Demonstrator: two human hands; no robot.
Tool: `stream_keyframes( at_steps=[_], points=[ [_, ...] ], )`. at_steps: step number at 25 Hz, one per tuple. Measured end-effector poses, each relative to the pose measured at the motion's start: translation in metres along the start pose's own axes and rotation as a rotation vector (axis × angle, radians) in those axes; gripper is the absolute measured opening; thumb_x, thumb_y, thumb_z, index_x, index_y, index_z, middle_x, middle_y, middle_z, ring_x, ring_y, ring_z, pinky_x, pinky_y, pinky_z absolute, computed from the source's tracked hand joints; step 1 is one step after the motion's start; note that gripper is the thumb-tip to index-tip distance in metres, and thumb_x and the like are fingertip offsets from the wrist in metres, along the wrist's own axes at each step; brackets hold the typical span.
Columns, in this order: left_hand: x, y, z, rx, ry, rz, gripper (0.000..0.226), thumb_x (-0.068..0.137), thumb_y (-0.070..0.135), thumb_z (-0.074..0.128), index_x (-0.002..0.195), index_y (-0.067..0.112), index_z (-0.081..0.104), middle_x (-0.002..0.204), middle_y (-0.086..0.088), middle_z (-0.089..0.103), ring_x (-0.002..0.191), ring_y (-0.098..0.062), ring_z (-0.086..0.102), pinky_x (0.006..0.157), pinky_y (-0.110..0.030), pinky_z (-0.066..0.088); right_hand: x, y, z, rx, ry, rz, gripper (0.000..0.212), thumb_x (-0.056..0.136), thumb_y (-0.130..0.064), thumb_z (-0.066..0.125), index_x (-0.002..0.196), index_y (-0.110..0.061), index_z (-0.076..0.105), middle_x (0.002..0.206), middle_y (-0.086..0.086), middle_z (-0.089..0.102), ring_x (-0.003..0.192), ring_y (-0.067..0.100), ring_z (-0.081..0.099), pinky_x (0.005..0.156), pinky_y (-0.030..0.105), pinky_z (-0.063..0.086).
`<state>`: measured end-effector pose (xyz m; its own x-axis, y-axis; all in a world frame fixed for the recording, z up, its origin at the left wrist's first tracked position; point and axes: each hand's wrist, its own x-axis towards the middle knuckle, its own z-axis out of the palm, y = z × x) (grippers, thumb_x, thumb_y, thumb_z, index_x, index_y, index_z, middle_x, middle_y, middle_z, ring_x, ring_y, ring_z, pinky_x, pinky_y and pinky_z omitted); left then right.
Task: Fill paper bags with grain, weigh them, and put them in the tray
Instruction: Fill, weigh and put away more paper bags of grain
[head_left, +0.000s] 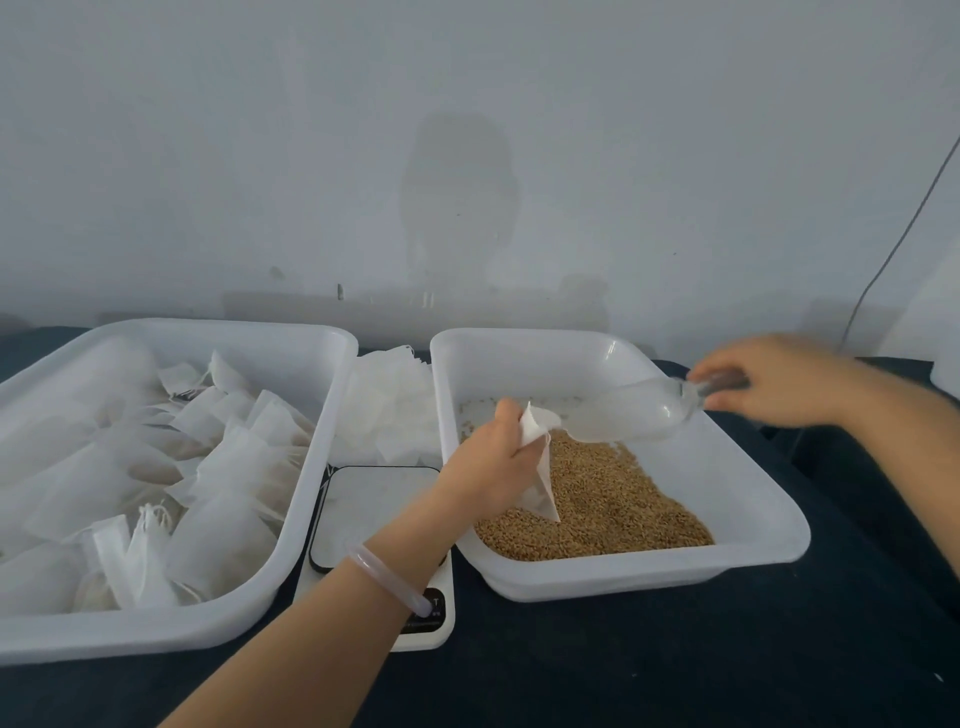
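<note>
A person's left hand (493, 467) pinches the top of a small white paper bag (541, 475) between thumb and curled fingers, holding it over the white tray of grain (753, 499) that sits just right of a digital kitchen scale (374, 509). The bag hangs down with its lower corner touching the golden-brown grain (597, 504). The right hand (774, 379), blurred, farther right of the scale, has its fingers curled round the handle of a clear plastic scoop (623, 410), whose wide mouth meets the bag's open top. Whether grain lies in the scoop cannot be told. A pale translucent bangle (389, 582) circles the left wrist, which crosses above the scale's platform. Just left of the scale stands a larger white tray (208, 631) heaped with filled drawstring bags (223, 467). Behind the scale lies a loose stack of empty bags (389, 400). Scale and both trays rest on a dark cloth (623, 665).
</note>
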<state>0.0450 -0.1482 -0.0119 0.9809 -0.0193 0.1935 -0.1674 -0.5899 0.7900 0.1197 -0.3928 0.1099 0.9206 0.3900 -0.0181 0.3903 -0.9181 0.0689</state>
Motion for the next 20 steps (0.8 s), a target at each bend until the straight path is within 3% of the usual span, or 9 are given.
stream_keyframes(
  at_steps=[3, 6, 8, 9, 12, 14, 16, 18, 20],
  points=[
    [-0.002, 0.002, -0.011, -0.223, -0.01, 0.003, 0.016, 0.094, 0.027, 0.052, 0.079, 0.025, 0.046, 0.069, 0.011, 0.049, 0.056, -0.002, 0.046, 0.051, -0.017, 0.038, -0.003, -0.018, 0.057, 0.097, -0.135, -0.021, 0.039, 0.088, -0.033, 0.061, 0.125, -0.026, 0.054, 0.127, -0.008, 0.057, 0.113, 0.01, 0.054, 0.099, 0.031, 0.043],
    [-0.007, 0.006, -0.026, -0.306, 0.004, 0.054, 0.028, 0.089, 0.02, 0.061, 0.064, 0.031, 0.054, 0.058, 0.019, 0.054, 0.05, 0.006, 0.046, 0.051, -0.01, 0.035, -0.003, -0.046, 0.103, 0.167, -0.23, -0.042, 0.035, 0.083, -0.036, 0.066, 0.115, -0.029, 0.056, 0.117, -0.009, 0.06, 0.098, 0.008, 0.058, 0.087, 0.027, 0.048],
    [-0.009, 0.005, -0.04, -0.291, 0.035, 0.055, 0.025, 0.086, 0.019, 0.066, 0.065, 0.031, 0.061, 0.079, 0.015, 0.061, 0.066, 0.001, 0.052, 0.063, -0.01, 0.039, 0.001, -0.058, 0.113, 0.152, -0.259, -0.011, 0.032, 0.078, -0.035, 0.071, 0.106, -0.03, 0.057, 0.112, -0.01, 0.06, 0.094, 0.009, 0.057, 0.084, 0.027, 0.048],
    [-0.01, 0.004, -0.048, -0.275, 0.033, 0.05, 0.022, 0.086, 0.019, 0.066, 0.067, 0.028, 0.064, 0.085, 0.004, 0.062, 0.072, -0.008, 0.052, 0.069, -0.017, 0.04, 0.003, -0.063, 0.113, 0.173, -0.262, 0.002, 0.034, 0.076, -0.035, 0.073, 0.105, -0.029, 0.057, 0.112, -0.012, 0.059, 0.094, 0.01, 0.057, 0.085, 0.028, 0.048],
    [-0.013, -0.003, -0.074, -0.276, 0.001, 0.081, 0.019, 0.088, 0.009, 0.061, 0.075, 0.021, 0.07, 0.079, -0.001, 0.063, 0.074, -0.018, 0.051, 0.071, -0.034, 0.042, 0.011, -0.095, 0.102, 0.528, -0.077, -0.047, 0.043, 0.078, -0.038, 0.071, 0.117, -0.03, 0.055, 0.113, -0.02, 0.053, 0.104, 0.006, 0.055, 0.096, 0.029, 0.044],
    [-0.015, -0.008, -0.091, -0.312, 0.044, 0.068, 0.023, 0.086, 0.002, 0.06, 0.086, 0.023, 0.071, 0.084, 0.002, 0.07, 0.078, -0.013, 0.062, 0.072, -0.031, 0.052, 0.015, -0.126, 0.087, 0.942, 0.029, -0.139, 0.031, 0.086, -0.031, 0.063, 0.117, -0.028, 0.059, 0.112, -0.017, 0.062, 0.105, 0.006, 0.058, 0.094, 0.028, 0.046],
    [-0.018, -0.014, -0.105, -0.352, 0.105, 0.054, 0.026, 0.084, 0.0, 0.062, 0.088, 0.025, 0.069, 0.074, 0.009, 0.069, 0.072, -0.006, 0.064, 0.065, -0.022, 0.054, 0.016, -0.156, 0.074, 1.361, -0.173, -0.288, 0.027, 0.089, -0.024, 0.054, 0.115, -0.023, 0.062, 0.11, -0.006, 0.069, 0.108, 0.015, 0.062, 0.09, 0.029, 0.049],
    [-0.02, -0.023, -0.115, -0.372, 0.124, 0.03, 0.028, 0.085, -0.002, 0.061, 0.091, 0.024, 0.067, 0.07, 0.009, 0.068, 0.068, -0.006, 0.065, 0.063, -0.021, 0.054, 0.021, -0.178, 0.072, 1.402, -0.262, -0.372, 0.031, 0.08, -0.022, 0.054, 0.108, -0.018, 0.067, 0.105, 0.002, 0.071, 0.105, 0.018, 0.064, 0.091, 0.033, 0.049],
    [-0.023, -0.032, -0.121, -0.403, 0.113, 0.012, 0.034, 0.085, -0.01, 0.055, 0.095, 0.021, 0.065, 0.067, 0.007, 0.07, 0.064, -0.006, 0.065, 0.062, -0.019, 0.053, 0.028, -0.195, 0.078, 1.309, -0.159, -0.347, 0.023, 0.076, -0.02, 0.065, 0.097, -0.012, 0.071, 0.097, 0.01, 0.071, 0.094, 0.021, 0.065, 0.088, 0.035, 0.048]
  ],
)
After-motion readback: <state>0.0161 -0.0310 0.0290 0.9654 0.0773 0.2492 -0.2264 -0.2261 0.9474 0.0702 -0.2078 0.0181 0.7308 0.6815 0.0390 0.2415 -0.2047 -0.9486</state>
